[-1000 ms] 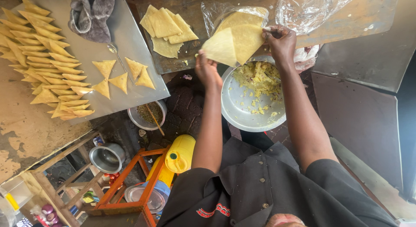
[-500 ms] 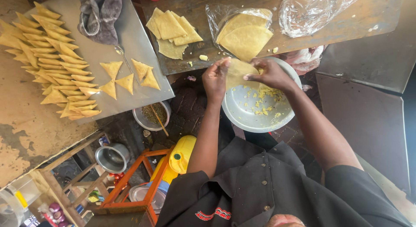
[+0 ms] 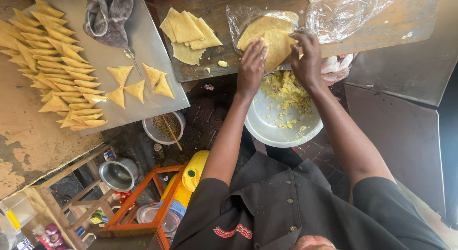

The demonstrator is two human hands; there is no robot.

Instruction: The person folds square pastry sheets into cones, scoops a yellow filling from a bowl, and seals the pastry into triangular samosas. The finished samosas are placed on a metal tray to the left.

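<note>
Your left hand [image 3: 251,63] and right hand [image 3: 307,56] both rest on a stack of round yellow pastry sheets [image 3: 267,37] lying on clear plastic wrap [image 3: 348,11] at the near edge of a brown wooden surface [image 3: 405,25]. The left hand lies flat with fingers extended; the right curls over the stack's edge, though you cannot tell whether it has pinched a sheet free. Just below your hands sits a metal bowl [image 3: 267,128] of crumbly yellow filling [image 3: 286,90], about half empty by the look of it. To the left, a metal tray [image 3: 148,30] carries many rows of folded triangular pastries [image 3: 52,63], with five more [image 3: 138,83] set apart, so much folding looks done. A small pile of cut sheets [image 3: 188,32] and the round stack remain unfilled. Open room is tight: the bowl sits close under the wooden edge, and a small bowl with a stick [image 3: 164,128] sits below the tray
</note>
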